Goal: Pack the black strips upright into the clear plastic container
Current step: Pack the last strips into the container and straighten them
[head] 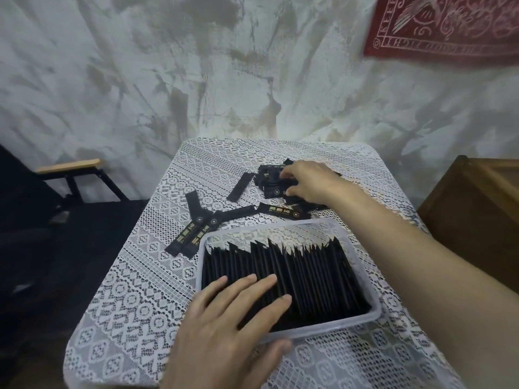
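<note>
Strips half packed, more waiting on the lace cloth.

Packed black strips (pixel 295 273) stood on edge in the clear plastic container (pixel 362 265), which sat on the lace-covered table (pixel 134 290) near its front. The left hand (pixel 224 327) lay flat with fingers spread on the packed row, thumb outside the near rim. Beyond the container, the right hand (pixel 306 182) curled over a pile of loose strips (pixel 273 181); whether it gripped any I could not tell. Several single strips (pixel 196 228) lay scattered left of the pile, touching the container's far left corner. A wooden cabinet (pixel 477 209) stood right of the table.
</note>
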